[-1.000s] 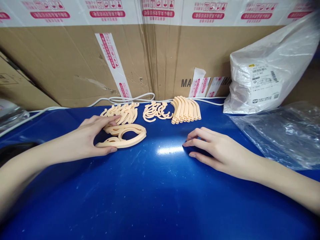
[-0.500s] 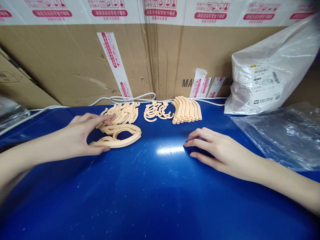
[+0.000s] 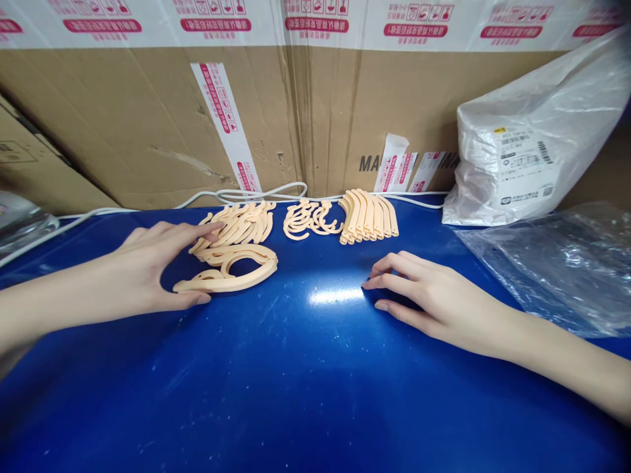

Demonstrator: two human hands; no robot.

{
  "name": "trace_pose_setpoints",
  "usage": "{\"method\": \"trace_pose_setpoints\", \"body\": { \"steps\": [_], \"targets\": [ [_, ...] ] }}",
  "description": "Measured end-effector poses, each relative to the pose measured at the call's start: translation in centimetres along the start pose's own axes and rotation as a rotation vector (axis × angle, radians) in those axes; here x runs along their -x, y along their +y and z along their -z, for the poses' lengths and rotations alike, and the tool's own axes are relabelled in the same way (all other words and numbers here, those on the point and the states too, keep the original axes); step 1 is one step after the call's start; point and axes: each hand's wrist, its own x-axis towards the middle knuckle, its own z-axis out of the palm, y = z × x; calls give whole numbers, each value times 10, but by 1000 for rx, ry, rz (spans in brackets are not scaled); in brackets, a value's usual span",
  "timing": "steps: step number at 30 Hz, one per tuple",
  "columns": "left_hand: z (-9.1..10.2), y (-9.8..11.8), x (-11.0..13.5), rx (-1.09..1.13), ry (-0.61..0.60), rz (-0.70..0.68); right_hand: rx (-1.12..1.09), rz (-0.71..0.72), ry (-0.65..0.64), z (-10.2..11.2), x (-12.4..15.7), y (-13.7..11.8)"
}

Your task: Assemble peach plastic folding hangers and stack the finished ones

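Note:
A folded beige plastic travel hanger (image 3: pixel 246 279) lies on the blue tabletop (image 3: pixel 315 387) at left. My left hand (image 3: pixel 158 259) is open around its near-left end, thumb along the front edge and fingers spread over the far side; light contact I cannot rule out. Just behind it is a pile of curved beige hanger arms (image 3: pixel 246 223). Several small beige hanger hooks (image 3: pixel 298 220) lie in the middle, beside a neat row of more curved arms (image 3: pixel 369 215). My right hand (image 3: pixel 419 292) rests at right with loosely bent, parted fingers, holding nothing.
A large cardboard box (image 3: pixel 148 125) walls off the back of the table. Along its foot runs a white cable (image 3: pixel 197 195). On the right stand a white plastic bag (image 3: pixel 522 151) with a label and a crumpled clear plastic sheet (image 3: pixel 557 269).
My left hand has shifted slightly left and its fingers have spread, easing off the hanger. The hanger has slid a little left. My right hand stays where it was.

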Motion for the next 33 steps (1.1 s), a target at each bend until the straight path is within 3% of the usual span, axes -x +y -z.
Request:
{"method": "trace_pose_setpoints", "body": {
  "steps": [6,10,13,16,28,33],
  "targets": [
    [5,-49,11,33,100,-58,18,1,-16,0,1,0],
    [6,-61,11,143,-123,128,18,-5,-20,0,0,0],
    [9,-52,8,161,-305,170,18,-3,-20,0,0,-1],
    [13,-38,7,154,-382,181,16,-6,-23,0,0,-1],
    [23,-3,11,142,-324,110,27,-15,-23,-1,0,0],
    [22,-2,17,168,-265,116,23,-10,-15,-1,0,0]
  ]
}}
